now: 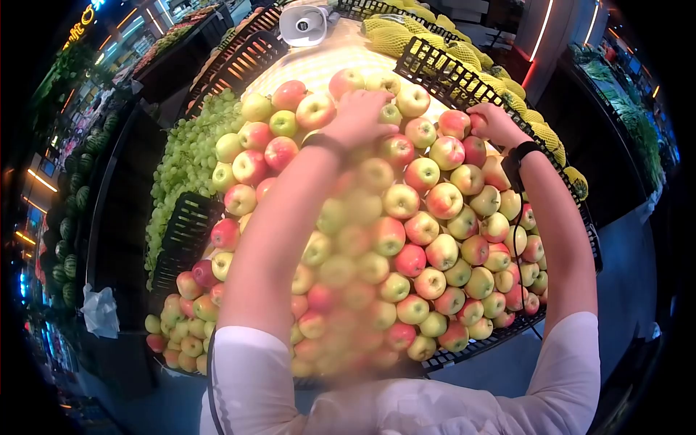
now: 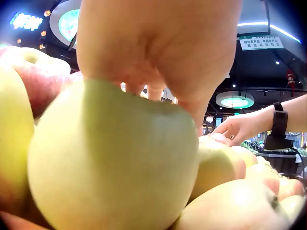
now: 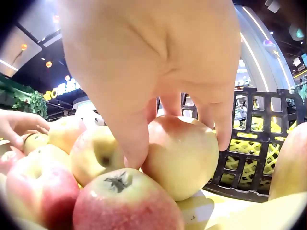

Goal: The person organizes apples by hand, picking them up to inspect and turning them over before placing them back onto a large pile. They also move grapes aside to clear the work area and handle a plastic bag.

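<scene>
A large pile of red and yellow apples [image 1: 444,201] spreads out below both hands. At the back of it my left hand [image 1: 357,117] holds a yellow-green apple [image 1: 391,114], thumb on the near side and fingers over the far side. A big pale apple [image 2: 115,158] fills the front of the left wrist view, hiding most of those fingers. Over at the right back edge, my right hand [image 1: 499,123] grips a pale yellow apple with a red blush [image 3: 184,158]. Its thumb lies on one side and its fingers curl down the other. A red-streaked apple [image 3: 127,201] sits just in front.
Black plastic crate walls [image 1: 464,76] border the pile at the right back, with yellow net-wrapped fruit [image 1: 475,54] behind. Green grapes [image 1: 185,159] lie to the left beside another black crate wall [image 1: 187,228]. A white loudspeaker [image 1: 303,26] stands at the far back.
</scene>
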`<state>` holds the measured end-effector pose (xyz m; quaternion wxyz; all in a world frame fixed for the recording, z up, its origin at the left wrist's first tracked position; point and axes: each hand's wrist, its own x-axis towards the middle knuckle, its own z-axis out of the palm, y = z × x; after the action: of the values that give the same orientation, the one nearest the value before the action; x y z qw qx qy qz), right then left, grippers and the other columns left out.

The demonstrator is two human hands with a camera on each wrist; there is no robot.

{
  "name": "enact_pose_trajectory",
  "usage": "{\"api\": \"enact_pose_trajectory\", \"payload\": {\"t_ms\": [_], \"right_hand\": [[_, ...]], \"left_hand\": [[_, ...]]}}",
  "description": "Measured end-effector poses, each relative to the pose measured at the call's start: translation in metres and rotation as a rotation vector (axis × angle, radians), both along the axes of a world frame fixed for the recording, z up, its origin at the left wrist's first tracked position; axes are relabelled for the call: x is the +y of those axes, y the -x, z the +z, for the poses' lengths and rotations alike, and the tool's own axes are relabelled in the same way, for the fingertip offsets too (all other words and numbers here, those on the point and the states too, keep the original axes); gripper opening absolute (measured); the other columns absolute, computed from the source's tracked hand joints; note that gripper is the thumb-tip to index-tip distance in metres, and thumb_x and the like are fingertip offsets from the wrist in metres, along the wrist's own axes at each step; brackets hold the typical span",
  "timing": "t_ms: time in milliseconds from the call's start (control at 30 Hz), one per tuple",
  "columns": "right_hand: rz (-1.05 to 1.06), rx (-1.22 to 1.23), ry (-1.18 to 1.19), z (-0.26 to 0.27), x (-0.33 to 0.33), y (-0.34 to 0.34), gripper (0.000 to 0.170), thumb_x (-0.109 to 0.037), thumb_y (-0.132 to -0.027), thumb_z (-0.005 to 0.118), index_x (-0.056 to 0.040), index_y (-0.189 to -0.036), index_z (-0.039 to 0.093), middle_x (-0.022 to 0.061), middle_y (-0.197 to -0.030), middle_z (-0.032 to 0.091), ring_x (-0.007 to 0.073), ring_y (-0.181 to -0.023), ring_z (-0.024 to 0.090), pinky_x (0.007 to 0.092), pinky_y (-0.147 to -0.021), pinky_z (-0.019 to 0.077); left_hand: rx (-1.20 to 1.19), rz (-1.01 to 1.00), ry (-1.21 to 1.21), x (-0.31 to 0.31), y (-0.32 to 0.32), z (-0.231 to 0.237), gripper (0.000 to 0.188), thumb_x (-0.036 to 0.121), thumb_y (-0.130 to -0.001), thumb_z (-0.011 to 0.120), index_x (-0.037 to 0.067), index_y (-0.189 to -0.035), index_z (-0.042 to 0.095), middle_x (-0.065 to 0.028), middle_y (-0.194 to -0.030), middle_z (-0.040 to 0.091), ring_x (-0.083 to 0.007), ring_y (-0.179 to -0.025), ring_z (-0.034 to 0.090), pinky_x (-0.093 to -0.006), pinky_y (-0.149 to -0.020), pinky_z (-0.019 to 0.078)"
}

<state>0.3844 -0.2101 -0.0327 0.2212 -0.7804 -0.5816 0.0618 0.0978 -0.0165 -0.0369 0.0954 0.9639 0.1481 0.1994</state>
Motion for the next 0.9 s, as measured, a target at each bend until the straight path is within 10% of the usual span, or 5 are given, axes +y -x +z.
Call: {"api": "enact_pose_trajectory", "payload": {"t_ms": [167,300,400,900], "right_hand": [[-0.069,-0.074,-0.036,-0.007,0.0,-0.008,0.058,-0.011,-0.074,0.071,-0.0042,-0.131,0.062,0.0192,-0.13,0.059,0.0384,-0.124,0.053,0.0412,-0.108,0.0431],[-0.15,-0.224,-0.177,-0.005,0.001,0.003,0.051,-0.011,-0.077,0.07,-0.0066,-0.127,0.063,0.0181,-0.131,0.057,0.0405,-0.126,0.048,0.0439,-0.109,0.0413],[-0.054,-0.234,-0.304,0.019,0.008,0.045,0.036,-0.011,-0.08,0.069,-0.0042,-0.115,0.067,0.0161,-0.122,0.061,0.038,-0.118,0.054,0.0434,-0.103,0.045],[0.081,-0.316,-0.117,0.011,0.096,0.16,0.027,-0.017,-0.083,0.063,-0.0087,-0.108,0.07,0.0112,-0.111,0.066,0.0317,-0.112,0.058,0.0454,-0.094,0.049]], "left_hand": [[-0.186,0.295,0.165,0.034,0.053,0.043,0.057,0.029,-0.082,0.073,0.01,-0.134,0.058,-0.0205,-0.13,0.059,-0.0386,-0.119,0.056,-0.0461,-0.103,0.0444],[-0.199,0.719,-0.36,0.12,0.12,0.014,0.063,0.029,-0.084,0.074,0.004,-0.138,0.054,-0.0238,-0.122,0.064,-0.0397,-0.116,0.06,-0.0422,-0.104,0.0463],[-0.09,0.572,0.14,0.166,0.15,-0.001,0.058,0.024,-0.084,0.074,0.009,-0.137,0.057,-0.0238,-0.125,0.062,-0.0396,-0.117,0.06,-0.0426,-0.102,0.0483],[-0.092,0.683,0.048,0.112,0.135,0.015,0.057,0.031,-0.079,0.081,0.016,-0.129,0.058,-0.0229,-0.119,0.057,-0.0404,-0.106,0.063,-0.0443,-0.093,0.0527]]}}
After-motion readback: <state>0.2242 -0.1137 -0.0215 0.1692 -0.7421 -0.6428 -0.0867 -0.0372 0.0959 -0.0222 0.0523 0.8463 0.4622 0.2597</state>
